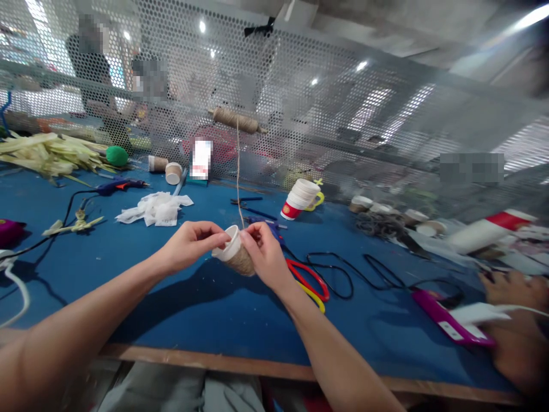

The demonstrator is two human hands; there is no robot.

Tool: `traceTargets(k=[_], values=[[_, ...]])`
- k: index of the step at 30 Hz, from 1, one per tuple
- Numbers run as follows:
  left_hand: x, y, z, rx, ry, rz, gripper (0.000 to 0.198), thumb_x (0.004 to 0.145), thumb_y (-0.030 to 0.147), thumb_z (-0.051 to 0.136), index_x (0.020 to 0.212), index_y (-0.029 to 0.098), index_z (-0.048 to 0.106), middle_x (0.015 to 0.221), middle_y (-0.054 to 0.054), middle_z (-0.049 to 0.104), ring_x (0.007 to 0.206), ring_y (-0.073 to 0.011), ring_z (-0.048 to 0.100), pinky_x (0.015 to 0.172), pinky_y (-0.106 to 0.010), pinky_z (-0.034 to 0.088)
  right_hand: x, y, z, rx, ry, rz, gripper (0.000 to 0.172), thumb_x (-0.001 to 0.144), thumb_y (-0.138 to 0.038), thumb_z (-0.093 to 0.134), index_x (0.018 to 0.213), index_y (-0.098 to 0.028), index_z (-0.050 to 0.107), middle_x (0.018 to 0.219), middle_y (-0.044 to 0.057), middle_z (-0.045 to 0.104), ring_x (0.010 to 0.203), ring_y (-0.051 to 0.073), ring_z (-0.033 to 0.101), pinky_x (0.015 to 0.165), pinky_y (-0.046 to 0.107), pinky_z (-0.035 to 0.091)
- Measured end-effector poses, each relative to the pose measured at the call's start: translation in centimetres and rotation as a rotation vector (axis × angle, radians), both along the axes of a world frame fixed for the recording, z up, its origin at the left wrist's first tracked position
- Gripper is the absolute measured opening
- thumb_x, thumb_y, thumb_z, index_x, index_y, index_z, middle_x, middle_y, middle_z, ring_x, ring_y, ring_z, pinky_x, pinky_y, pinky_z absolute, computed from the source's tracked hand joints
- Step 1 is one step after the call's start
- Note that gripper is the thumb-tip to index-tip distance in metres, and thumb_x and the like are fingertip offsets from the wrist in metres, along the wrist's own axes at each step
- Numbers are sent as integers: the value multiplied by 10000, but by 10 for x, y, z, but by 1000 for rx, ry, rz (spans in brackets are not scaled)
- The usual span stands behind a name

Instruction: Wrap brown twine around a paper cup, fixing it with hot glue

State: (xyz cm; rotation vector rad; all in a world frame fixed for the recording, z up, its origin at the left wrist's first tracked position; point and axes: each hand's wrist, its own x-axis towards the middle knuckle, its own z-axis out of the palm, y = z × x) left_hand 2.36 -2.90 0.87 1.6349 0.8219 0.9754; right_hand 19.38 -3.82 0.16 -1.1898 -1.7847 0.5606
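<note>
Between my hands a white paper cup (232, 247) is tilted, its lower part wound with brown twine (241, 262). My left hand (193, 245) pinches the cup's rim from the left. On the right, my right hand (263, 249) grips the cup's side, fingers by the spot where the strand of twine (238, 171) meets it. That strand runs up to a twine spool (235, 119) hung on the perforated metal screen. Just behind my right hand lies a blue glue gun (274, 232), partly hidden.
Stacked paper cups (302, 197) stand behind my right hand. Red-handled scissors (311, 274), black cables and a purple power strip (452, 320) lie to the right, near another person's hand (514, 297). White tissue (158, 209), another glue gun (122, 185) and pale husks (51, 153) lie left.
</note>
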Motion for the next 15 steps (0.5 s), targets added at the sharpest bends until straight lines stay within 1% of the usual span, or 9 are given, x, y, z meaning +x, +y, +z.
traceTargets(k=[2, 5, 7, 10, 12, 13, 15], values=[[1, -4, 2, 68, 40, 18, 203, 693, 304, 553, 710, 102, 572, 652, -7, 551, 604, -82, 449, 591, -207, 359, 0, 1, 1, -64, 64, 15, 192, 797, -381, 410, 759, -192, 405, 642, -21, 452, 571, 105, 445, 536, 240, 382], [4, -10, 4, 162, 108, 92, 168, 685, 273, 561, 659, 107, 550, 618, 5, 529, 589, -78, 424, 582, -205, 349, -1, 1, 1, -71, 73, 27, 190, 783, -378, 437, 758, -190, 416, 661, -19, 463, 586, 105, 442, 555, 244, 377], [5, -13, 4, 212, 140, 105, 150, 695, 249, 545, 637, 111, 537, 605, 10, 517, 583, -76, 419, 574, -202, 346, -1, 1, 1, -65, 73, 48, 186, 776, -374, 452, 772, -190, 423, 681, -14, 477, 603, 108, 449, 570, 247, 376], [3, -14, 4, 294, 150, 86, 136, 710, 224, 527, 629, 115, 533, 614, 9, 510, 594, -77, 428, 579, -201, 351, 0, 1, 0, -75, 107, 73, 189, 759, -371, 480, 783, -189, 436, 696, -12, 490, 608, 107, 448, 574, 245, 368], [0, -11, 5, 331, 121, 57, 158, 729, 236, 515, 629, 116, 538, 619, 4, 509, 600, -80, 436, 581, -202, 358, 0, 2, 1, -143, 177, 79, 188, 745, -370, 497, 770, -190, 446, 677, -24, 481, 589, 99, 429, 561, 237, 354], [-2, -8, 5, 330, 96, 38, 179, 742, 251, 505, 632, 115, 543, 627, -1, 516, 605, -82, 446, 584, -204, 365, 0, 3, 2, -206, 235, 80, 187, 740, -369, 501, 758, -190, 452, 660, -32, 470, 576, 95, 417, 550, 232, 345], [-5, -1, 4, 286, 34, 92, 199, 763, 282, 486, 687, 112, 558, 662, -19, 550, 625, -91, 475, 587, -209, 384, 0, 4, 3, -356, 377, 91, 181, 735, -363, 501, 734, -186, 466, 636, -41, 451, 568, 89, 403, 539, 224, 333]])
